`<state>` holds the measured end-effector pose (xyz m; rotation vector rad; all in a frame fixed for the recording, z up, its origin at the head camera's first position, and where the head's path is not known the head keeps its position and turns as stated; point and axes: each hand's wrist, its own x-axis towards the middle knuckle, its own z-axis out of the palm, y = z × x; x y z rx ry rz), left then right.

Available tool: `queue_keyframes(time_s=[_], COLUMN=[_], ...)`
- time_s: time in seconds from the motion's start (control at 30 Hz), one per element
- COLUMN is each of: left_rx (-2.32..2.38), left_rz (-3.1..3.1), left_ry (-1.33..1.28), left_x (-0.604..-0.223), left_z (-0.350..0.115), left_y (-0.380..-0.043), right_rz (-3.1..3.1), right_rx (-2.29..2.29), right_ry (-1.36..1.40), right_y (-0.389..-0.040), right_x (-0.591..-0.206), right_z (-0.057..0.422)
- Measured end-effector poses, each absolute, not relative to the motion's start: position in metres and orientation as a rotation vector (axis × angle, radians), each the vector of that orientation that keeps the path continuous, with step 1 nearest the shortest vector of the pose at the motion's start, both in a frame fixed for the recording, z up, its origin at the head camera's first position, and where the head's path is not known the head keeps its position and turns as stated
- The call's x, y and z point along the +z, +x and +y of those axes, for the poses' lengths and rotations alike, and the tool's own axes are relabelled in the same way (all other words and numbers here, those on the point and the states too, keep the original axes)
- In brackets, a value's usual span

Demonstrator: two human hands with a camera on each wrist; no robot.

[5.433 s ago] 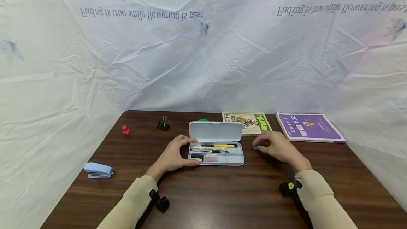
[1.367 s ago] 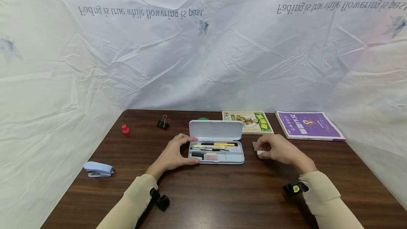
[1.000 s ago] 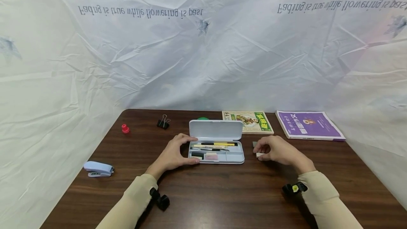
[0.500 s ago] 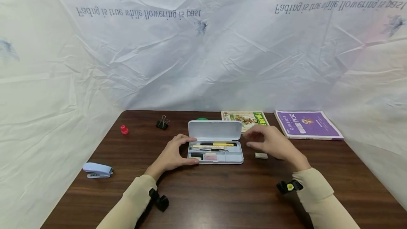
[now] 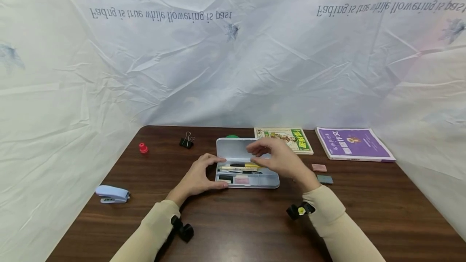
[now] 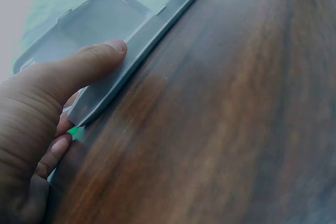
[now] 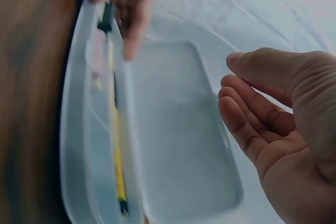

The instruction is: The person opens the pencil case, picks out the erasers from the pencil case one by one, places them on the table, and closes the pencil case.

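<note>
My left hand (image 5: pixel 199 177) holds the left end of a pale pencil case (image 5: pixel 269 180), thumb along its front wall and fingers at the back. The case lies with its lid (image 7: pixel 176 129) raised. Inside are a yellow-and-black pen (image 7: pixel 118 150), other pens (image 5: pixel 240 170), a black-sleeved eraser (image 5: pixel 225 178) and a pink eraser (image 5: pixel 242 180); the front right compartment looks bare. Above the case's right half my right hand (image 5: pixel 278 159) hovers in front of the lid, fingers loosely bent with nothing between them.
Right of the case lie a loose pink eraser (image 5: pixel 319 167) and a grey-green one (image 5: pixel 325 179). Two books (image 5: pixel 302 140) (image 5: pixel 354 144) are at the back. A binder clip (image 5: pixel 187 142), red stopper-like piece (image 5: pixel 143 148) and blue stapler (image 5: pixel 113 194) stand left.
A white eraser has left the case's front right compartment; my right hand set it on the table, released it, and moved left over the case. My left hand stayed put.
</note>
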<state>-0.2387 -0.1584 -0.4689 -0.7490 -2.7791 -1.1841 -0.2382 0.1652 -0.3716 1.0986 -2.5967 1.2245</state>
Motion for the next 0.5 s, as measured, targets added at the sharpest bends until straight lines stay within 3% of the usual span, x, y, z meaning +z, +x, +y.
queue_keyframes(time_s=[0.5], left_rx=[-1.175], left_rz=[-2.75], left_ry=[-0.785], left_x=[-0.468], left_z=[-0.159], left_y=[-0.238], right_rz=[-2.773], right_rx=[0.933], right_ry=[1.323], right_y=[-0.235], right_x=[-0.411], right_z=[0.127])
